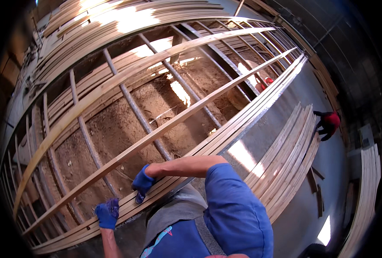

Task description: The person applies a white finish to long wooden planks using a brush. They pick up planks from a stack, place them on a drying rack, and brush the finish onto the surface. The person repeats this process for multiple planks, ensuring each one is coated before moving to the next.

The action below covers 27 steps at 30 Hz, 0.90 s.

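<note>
Both my hands wear blue gloves and are at the near edge of a metal rack, on a row of long wooden planks (219,136) laid side by side. My left hand (107,212) is closed at the planks' far edge, its fingers curled and partly hidden. Just to its right, my right hand (143,184) bends over the same edge with its fingers pointing down, closed on the planks. Beyond them, a single narrow board (165,127) lies slantwise across the rack's metal crossbars (136,108). Another long board (113,81) rests farther back, curved in this view.
Sawdust and scraps cover the ground (109,144) beneath the crossbars. Many planks (126,21) are stacked beyond the rack. To the right, a person in red (328,122) bends beside a plank pile (285,155) on the floor. More long boards (365,193) lie far right.
</note>
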Motion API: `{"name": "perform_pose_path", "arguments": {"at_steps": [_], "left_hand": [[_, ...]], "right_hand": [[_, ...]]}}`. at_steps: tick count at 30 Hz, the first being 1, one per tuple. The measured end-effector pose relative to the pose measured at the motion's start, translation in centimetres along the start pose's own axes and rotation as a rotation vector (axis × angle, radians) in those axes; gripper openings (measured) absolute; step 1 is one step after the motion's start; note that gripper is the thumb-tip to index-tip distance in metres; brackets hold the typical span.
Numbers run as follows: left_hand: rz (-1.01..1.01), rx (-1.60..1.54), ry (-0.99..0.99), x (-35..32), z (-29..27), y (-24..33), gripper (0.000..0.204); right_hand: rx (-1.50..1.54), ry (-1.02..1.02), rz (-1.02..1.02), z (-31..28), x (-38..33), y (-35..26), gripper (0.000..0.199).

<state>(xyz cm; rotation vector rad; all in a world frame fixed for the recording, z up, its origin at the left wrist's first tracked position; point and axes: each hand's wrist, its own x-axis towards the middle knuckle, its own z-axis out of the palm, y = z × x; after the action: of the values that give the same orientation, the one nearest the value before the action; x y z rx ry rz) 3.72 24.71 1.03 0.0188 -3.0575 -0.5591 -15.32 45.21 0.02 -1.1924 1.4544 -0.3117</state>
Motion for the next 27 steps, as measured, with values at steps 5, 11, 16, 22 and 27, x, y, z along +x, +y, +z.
{"name": "perform_pose_path", "arguments": {"at_steps": [5, 11, 16, 22, 27], "left_hand": [[-0.052, -0.202, 0.14, 0.8, 1.9, 0.4, 0.025], [-0.072, -0.169, 0.114, 1.1, 1.6, 1.2, 0.026], [-0.093, -0.097, 0.049, 1.1, 1.0, 0.7, 0.031], [-0.048, -0.091, 0.117, 0.9, 1.5, 0.0, 0.035], [-0.045, -0.075, 0.108, 1.6, 1.3, 0.0, 0.031]], "right_hand": [[0.014, 0.064, 0.052, 0.1, -0.4, 0.2, 0.067], [-0.124, 0.682, -0.146, -4.0, -3.3, -5.7, 0.052], [-0.768, 0.998, 0.071, -7.6, -2.4, -3.5, 0.052], [-0.657, 0.803, 0.349, -7.0, 0.9, 3.5, 0.021], [-0.753, 0.714, 0.322, -13.7, 2.7, 2.9, 0.01]]}}
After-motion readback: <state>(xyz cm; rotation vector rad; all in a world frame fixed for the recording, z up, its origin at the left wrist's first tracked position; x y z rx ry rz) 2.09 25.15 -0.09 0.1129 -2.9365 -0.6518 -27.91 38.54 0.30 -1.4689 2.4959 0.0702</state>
